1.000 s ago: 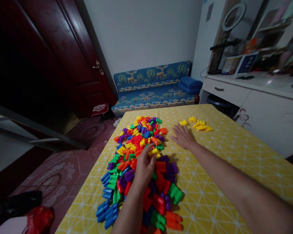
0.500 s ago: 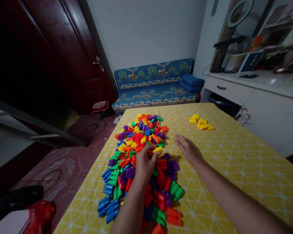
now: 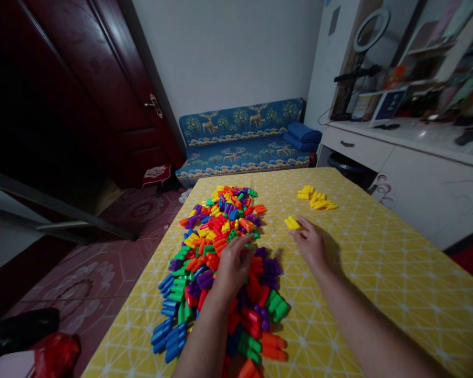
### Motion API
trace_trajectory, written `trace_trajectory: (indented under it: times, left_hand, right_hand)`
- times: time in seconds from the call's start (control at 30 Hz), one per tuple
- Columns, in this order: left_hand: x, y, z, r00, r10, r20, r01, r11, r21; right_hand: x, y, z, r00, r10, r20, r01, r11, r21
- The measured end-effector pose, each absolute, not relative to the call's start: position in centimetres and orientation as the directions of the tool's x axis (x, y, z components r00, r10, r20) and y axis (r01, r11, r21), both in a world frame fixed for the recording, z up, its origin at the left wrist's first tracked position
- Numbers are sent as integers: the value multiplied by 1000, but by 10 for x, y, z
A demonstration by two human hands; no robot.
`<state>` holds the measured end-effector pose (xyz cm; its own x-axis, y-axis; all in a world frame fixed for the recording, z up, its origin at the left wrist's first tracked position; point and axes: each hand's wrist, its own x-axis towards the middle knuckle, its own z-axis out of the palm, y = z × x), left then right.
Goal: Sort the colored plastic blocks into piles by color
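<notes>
Fingers (image 3: 309, 224) of right hand (image 3: 312, 248) round yellow block (image 3: 291, 222)

Bare left hand (image 3: 236, 257), fingers curled, palm down; bare right hand (image 3: 309, 241), fingers pinched; both forearms reaching forward.

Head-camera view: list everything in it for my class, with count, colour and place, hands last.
Mixed blocks: many, multicoloured, table's left
Yellow group: several, yellow, table's far right
Pinched block: one, yellow, right fingertips
Tablecloth: one, yellow-white, beneath blocks
Sofa: one, patterned blue, far wall
Folded bundle: one, blue, sofa's right
Door: one, dark red, left
Stool: one, red-topped, by door
Metal frame: one, grey, left
Cabinet: one, white, right
Ring light: one, white, above cabinet
Other clutter: uncounted, mixed, partly blurred
Left hand: one, over mixed blocks
Right hand: one, above tablecloth
</notes>
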<state>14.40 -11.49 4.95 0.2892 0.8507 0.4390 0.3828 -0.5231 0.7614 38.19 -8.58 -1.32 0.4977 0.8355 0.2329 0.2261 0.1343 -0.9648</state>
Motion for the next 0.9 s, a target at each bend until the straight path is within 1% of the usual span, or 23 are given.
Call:
trace_trajectory:
  times: [0.1, 0.17, 0.23, 0.37, 0.4, 0.47, 0.6, 0.67, 0.73, 0.8, 0.9]
  left_hand:
    - [144, -116, 51, 318, 842, 435, 414, -536, 736]
    - [143, -116, 51, 330, 841, 429, 422, -538, 730]
    - [143, -116, 51, 332, 839, 431, 424, -541, 726]
    - [143, -115, 51, 336, 831, 443, 435, -554, 709]
    - [143, -115, 51, 335, 831, 444, 444, -555, 704]
    - [143, -115, 50, 322, 833, 450, 472, -553, 687]
    - [140, -113, 55, 232, 833, 502, 612, -526, 591]
    - [133, -111, 62, 169, 851, 497, 737, -444, 509]
    - [123, -109, 70, 109, 889, 446, 855, -312, 413]
    - [112, -105, 76, 78, 931, 357, 920, -206, 334]
    - [99, -100, 79, 107, 974, 200, 947, -161, 278]
  right_hand:
    - [412, -80, -18, 597, 748, 289, 382, 52, -923]
    - [418, -83, -16, 585, 718, 378, 512, 35, -858]
    - [416, -88, -10, 518, 736, 435, 640, 5, -769]
    - [408, -95, -1, 392, 821, 416, 833, -126, -538]
    - [407, -95, -1, 356, 839, 411, 861, -123, -493]
    - [406, -96, -1, 264, 871, 415, 898, -65, -436]
    - [404, -95, -4, 135, 884, 448, 912, 66, -404]
    - [404, -95, -4, 123, 882, 455, 905, 88, -416]
    - [403, -95, -4, 133, 881, 453, 896, 89, -435]
    - [403, -96, -3, 141, 881, 452, 890, 87, -447]
    - [402, -97, -2, 144, 876, 461, 887, 92, -452]
